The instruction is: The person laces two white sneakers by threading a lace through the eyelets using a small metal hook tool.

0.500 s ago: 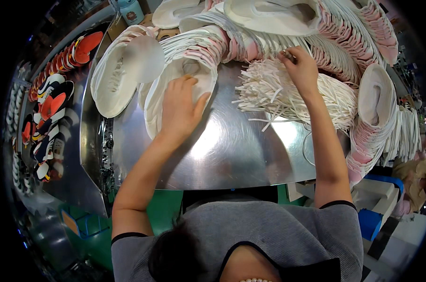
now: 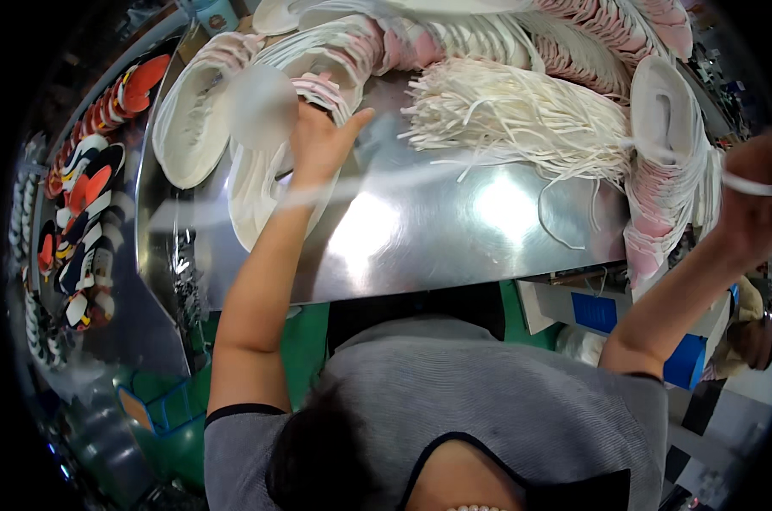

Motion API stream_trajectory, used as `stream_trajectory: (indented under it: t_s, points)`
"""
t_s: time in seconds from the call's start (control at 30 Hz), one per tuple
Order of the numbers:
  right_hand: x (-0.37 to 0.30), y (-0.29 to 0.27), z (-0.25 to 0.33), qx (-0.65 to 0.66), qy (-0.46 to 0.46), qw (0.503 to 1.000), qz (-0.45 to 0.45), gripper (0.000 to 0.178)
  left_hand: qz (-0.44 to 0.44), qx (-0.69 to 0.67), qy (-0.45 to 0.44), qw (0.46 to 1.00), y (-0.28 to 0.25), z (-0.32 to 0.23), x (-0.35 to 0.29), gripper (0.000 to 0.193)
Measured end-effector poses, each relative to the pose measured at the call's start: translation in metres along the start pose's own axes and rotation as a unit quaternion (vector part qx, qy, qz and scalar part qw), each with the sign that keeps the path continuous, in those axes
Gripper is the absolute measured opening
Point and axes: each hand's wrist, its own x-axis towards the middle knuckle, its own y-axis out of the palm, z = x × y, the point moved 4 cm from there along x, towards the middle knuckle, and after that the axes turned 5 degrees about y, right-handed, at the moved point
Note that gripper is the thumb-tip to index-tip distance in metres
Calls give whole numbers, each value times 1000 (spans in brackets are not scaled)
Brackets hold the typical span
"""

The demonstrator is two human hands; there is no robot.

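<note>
My left hand (image 2: 319, 143) is at the stack of white shoe uppers (image 2: 275, 200) on the left of the table. Its thumb sticks out to the right; its fingers are mostly hidden among the pieces, beside an edge striped pink and white. Far to the right, past the table, my right hand (image 2: 752, 200) is smeared by motion and closed on a white lace (image 2: 757, 186). A blurred white streak crosses above the table and my left forearm. Between my hands lies a loose bundle of white laces (image 2: 522, 119).
More shoe uppers stand in rows along the back (image 2: 582, 55), and another stack (image 2: 659, 162) borders the right edge. At the far left are red, white and black shoe parts (image 2: 96, 179). The metal tabletop (image 2: 429, 230) reflects light. A blurred pale disc hangs near my left hand.
My right hand has swung from the lace bundle out to the far right, taking a white lace along. My left hand's fingers have gone in among the uppers, which have shifted.
</note>
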Motion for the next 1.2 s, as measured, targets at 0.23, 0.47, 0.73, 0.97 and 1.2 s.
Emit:
stream_trajectory:
  t_s: [0.23, 0.47, 0.73, 0.97, 1.2]
  points:
    - [-155, 9, -180, -148, 244, 895, -344, 16, 152, 301, -98, 936, -63, -26, -26, 95]
    - [-161, 47, -218, -81, 284, 901, -317, 15, 70, -268, -142, 950, -88, -190, -54, 53]
    - [-128, 61, -291, -34, 306, 907, -288, 19, -5, -523, -513, 681, -105, -63, -180, 47]
    - [-78, 37, -336, -142, 292, 892, -315, 25, 246, 331, 63, 909, -148, -162, -104, 40]
    - [-83, 43, -353, -100, 303, 891, -324, 28, 394, -317, -598, 622, -26, -70, -106, 61]
